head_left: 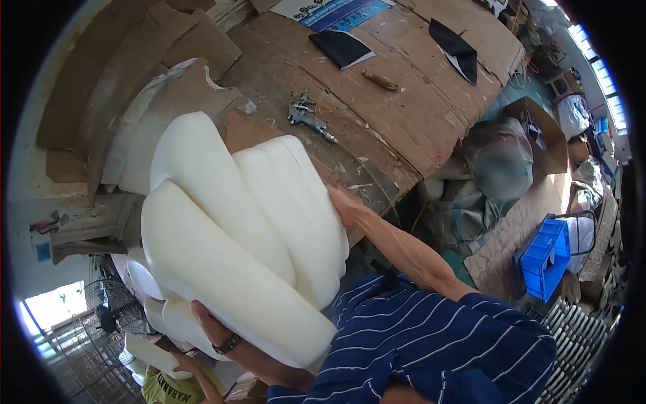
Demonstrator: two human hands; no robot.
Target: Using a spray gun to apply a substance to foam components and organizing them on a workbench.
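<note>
A bulky bundle of white foam cushions [232, 222] with rounded, ridged shapes fills the middle of the view, held between my two hands against my striped shirt front. My left hand [210, 324] grips it along the lower left side, its fingers partly hidden by the foam. At the right edge of the bundle, my right hand [343, 204] is pressed, its fingertips out of sight behind the foam. Just beyond the foam, a metal spray gun [309, 120] with a hose lies on the cardboard-covered table [410, 128].
Two black fabric pieces [340, 48] [454, 50] and a brownish stick-like object [380, 81] lie on the table. Cardboard sheets [121, 81] stand at the left. At right are a blue crate [545, 259] and plastic-wrapped bundles [464, 188]. A co-worker [182, 384] handles white foam beside a fan [108, 316].
</note>
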